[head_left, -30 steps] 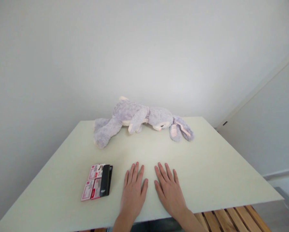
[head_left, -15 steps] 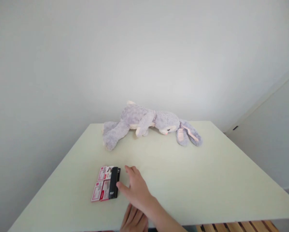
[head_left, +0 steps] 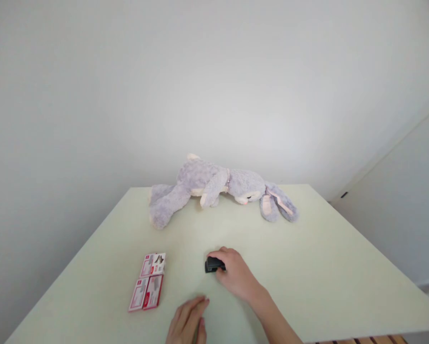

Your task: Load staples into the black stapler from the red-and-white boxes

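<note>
A black stapler [head_left: 213, 263] lies under my right hand [head_left: 234, 273], whose fingers and thumb close around its body; its far end is hidden in the palm. The stapler is on or just above the tabletop, I cannot tell which. My left hand [head_left: 187, 319] rests near the front edge, fingers stretched out and thumb a little apart, holding nothing. Left of both hands lie several small red-and-white staple boxes [head_left: 146, 283], set edge to edge in a block. None of them is touched by either hand.
A grey-lilac plush rabbit [head_left: 203, 179] lies on its side along the back of the pale table [head_left: 307, 267], ears to the right. A white wall [head_left: 214, 86] rises behind. Wooden slats [head_left: 372, 340] show below the front right edge.
My right hand has taken hold of the stapler and moved it off the staple boxes to the right, turning it sideways. My left hand has shifted slightly left and forward.
</note>
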